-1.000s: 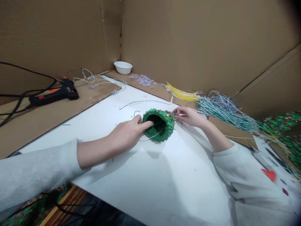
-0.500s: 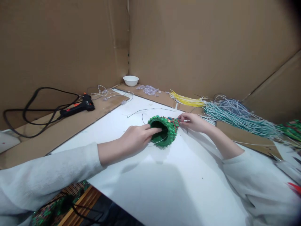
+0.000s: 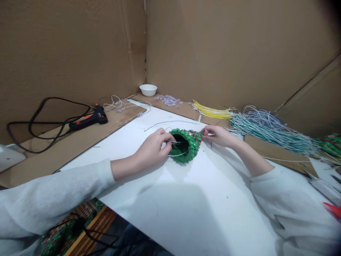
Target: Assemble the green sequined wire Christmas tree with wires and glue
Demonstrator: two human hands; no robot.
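Observation:
A green, shiny, ruffled hollow piece (image 3: pixel 192 151) with red trim lies on its side on the white board (image 3: pixel 186 206), its dark opening turned to the left. At the rim of that opening is my left hand (image 3: pixel 157 147), with thumb and fingers closed on a thin wire (image 3: pixel 178 143) that runs into the hollow. A second pale strand curves across the lower part of the opening. My right hand (image 3: pixel 217 137) pinches the narrow right end of the green piece.
A black glue gun (image 3: pixel 89 121) with its cable lies at the left. Behind are a white bowl (image 3: pixel 148 90), clear purplish beads (image 3: pixel 170 101), yellow wires (image 3: pixel 211 111) and teal wires (image 3: pixel 271 133). A basket with green pieces (image 3: pixel 61 231) is at the lower left.
My left index finger has come out of the opening, and my left hand now pinches the wire at the rim. My right hand has stayed at the narrow end.

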